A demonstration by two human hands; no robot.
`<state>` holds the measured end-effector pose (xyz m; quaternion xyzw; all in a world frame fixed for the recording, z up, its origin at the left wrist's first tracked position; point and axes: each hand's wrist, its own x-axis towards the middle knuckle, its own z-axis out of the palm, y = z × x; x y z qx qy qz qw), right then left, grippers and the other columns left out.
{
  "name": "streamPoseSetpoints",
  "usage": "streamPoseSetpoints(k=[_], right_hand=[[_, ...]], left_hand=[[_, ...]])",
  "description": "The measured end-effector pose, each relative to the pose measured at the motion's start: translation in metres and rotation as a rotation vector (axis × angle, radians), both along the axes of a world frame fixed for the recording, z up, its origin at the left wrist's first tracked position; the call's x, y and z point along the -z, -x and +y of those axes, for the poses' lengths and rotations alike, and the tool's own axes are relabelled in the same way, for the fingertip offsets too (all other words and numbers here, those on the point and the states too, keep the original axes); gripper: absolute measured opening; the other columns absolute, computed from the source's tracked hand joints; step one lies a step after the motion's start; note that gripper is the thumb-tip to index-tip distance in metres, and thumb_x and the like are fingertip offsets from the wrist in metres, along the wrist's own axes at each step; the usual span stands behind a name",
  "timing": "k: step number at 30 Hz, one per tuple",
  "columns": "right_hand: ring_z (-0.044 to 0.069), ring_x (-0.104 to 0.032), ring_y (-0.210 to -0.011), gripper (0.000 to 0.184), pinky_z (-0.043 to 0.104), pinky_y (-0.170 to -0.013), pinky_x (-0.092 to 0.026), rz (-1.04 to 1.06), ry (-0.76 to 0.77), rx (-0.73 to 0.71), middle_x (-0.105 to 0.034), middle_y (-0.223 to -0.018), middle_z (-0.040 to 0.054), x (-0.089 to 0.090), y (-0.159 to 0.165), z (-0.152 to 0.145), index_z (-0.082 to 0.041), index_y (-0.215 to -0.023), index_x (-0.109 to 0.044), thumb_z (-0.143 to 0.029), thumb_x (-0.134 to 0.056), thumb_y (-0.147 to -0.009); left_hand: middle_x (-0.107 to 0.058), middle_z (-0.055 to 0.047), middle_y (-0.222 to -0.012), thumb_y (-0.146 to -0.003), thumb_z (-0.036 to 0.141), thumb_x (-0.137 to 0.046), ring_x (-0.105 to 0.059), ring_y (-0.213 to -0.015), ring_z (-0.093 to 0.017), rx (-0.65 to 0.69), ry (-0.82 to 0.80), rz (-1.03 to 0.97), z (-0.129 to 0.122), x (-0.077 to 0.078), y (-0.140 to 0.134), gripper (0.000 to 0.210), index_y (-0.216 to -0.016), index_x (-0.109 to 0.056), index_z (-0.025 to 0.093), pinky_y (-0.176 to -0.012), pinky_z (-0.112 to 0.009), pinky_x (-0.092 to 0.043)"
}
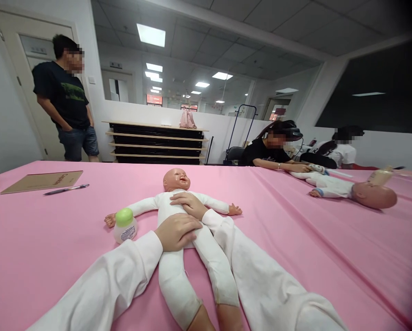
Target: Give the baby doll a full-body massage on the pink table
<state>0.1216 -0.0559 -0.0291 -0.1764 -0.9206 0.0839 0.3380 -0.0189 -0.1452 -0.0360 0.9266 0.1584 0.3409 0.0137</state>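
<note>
A baby doll (pixel 203 255) with a white cloth body lies on its back on the pink-covered table (pixel 71 271), its head away from me and arms spread wide. My left hand (pixel 178 230) rests flat across the doll's lower belly, fingers stretched to the right. Higher up, my right hand (pixel 189 204) lies flat on its chest and belly, fingers pointing left. Both hands are open and hold nothing. Beside the doll's hand on the left stands a small cream jar (pixel 126 227) with a green lid.
A brown notebook (pixel 42 182) and a pen (pixel 66 189) lie at the far left. Across the table on the right, a person (pixel 261 154) handles a second doll (pixel 343 188), near a lotion bottle (pixel 380 176). Another person (pixel 66 101) stands by the door.
</note>
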Motion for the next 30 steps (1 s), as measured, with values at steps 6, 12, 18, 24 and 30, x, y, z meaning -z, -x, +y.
streamPoseSetpoints(k=[6, 12, 18, 24, 30], right_hand=[[0.018, -0.047, -0.116, 0.038, 0.039, -0.101, -0.034, -0.041, 0.046, 0.010, -0.061, -0.112, 0.0047, 0.001, 0.000, 0.010, -0.018, -0.100, -0.064, -0.007, -0.038, -0.075], [0.016, -0.057, -0.102, 0.038, 0.035, -0.095, -0.041, 0.244, 0.210, 0.194, -0.066, -0.101, 0.0063, 0.011, 0.002, 0.014, -0.016, -0.085, -0.067, -0.004, -0.034, -0.069], [0.015, -0.060, -0.091, 0.032, 0.032, -0.089, -0.044, 0.386, 0.202, 0.407, -0.068, -0.092, 0.0039, 0.016, -0.003, 0.012, -0.018, -0.074, -0.064, -0.005, -0.036, -0.067], [0.014, -0.059, -0.071, 0.024, 0.027, -0.072, -0.045, 0.397, 0.111, 0.620, -0.064, -0.069, 0.0024, 0.016, -0.009, 0.010, -0.019, -0.056, -0.052, -0.007, -0.034, -0.067], [0.014, -0.052, -0.061, 0.020, 0.025, -0.064, -0.040, 0.383, 0.085, 0.662, -0.056, -0.060, 0.0015, 0.013, -0.010, 0.005, -0.019, -0.054, -0.045, -0.009, -0.033, -0.065]], left_hand=[[-0.056, -0.005, -0.121, -0.089, 0.039, -0.036, -0.048, -0.114, -0.019, -0.071, 0.041, 0.143, -0.001, -0.004, -0.003, 0.039, -0.123, -0.046, 0.023, -0.097, -0.038, -0.034], [-0.061, -0.001, -0.113, -0.089, 0.024, -0.037, -0.050, -0.110, -0.018, -0.297, 0.027, 0.002, -0.003, 0.000, -0.003, 0.028, -0.107, -0.058, 0.023, -0.093, -0.040, -0.034], [-0.066, -0.004, -0.098, -0.084, 0.016, -0.040, -0.055, -0.096, -0.019, -0.542, -0.056, -0.244, 0.001, 0.010, -0.002, 0.023, -0.091, -0.062, 0.017, -0.082, -0.036, -0.041], [-0.062, -0.004, -0.076, -0.083, 0.016, -0.040, -0.051, -0.075, -0.017, -0.711, -0.173, -0.256, -0.001, 0.009, -0.001, 0.020, -0.074, -0.058, 0.016, -0.068, -0.031, -0.040], [-0.050, -0.003, -0.060, -0.083, 0.015, -0.038, -0.043, -0.063, -0.016, -0.687, -0.302, -0.205, 0.001, 0.008, 0.002, 0.027, -0.058, -0.048, 0.017, -0.058, -0.029, -0.034]])
